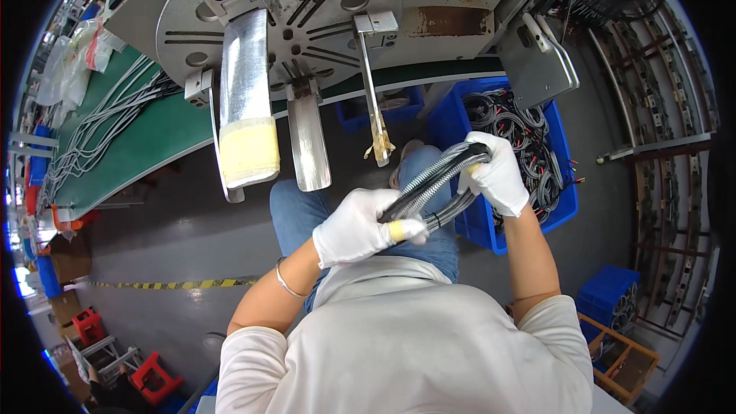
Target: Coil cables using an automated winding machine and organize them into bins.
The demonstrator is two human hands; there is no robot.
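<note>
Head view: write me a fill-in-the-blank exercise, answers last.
The left hand and right hand wear gloves coloured ____.
The number of hands holding the looped cable bundle is ____.
The hand nearest the bracelet is the ____.
The bin holding coiled cables is coloured ____.
Missing words: white; two; left; blue.
</note>
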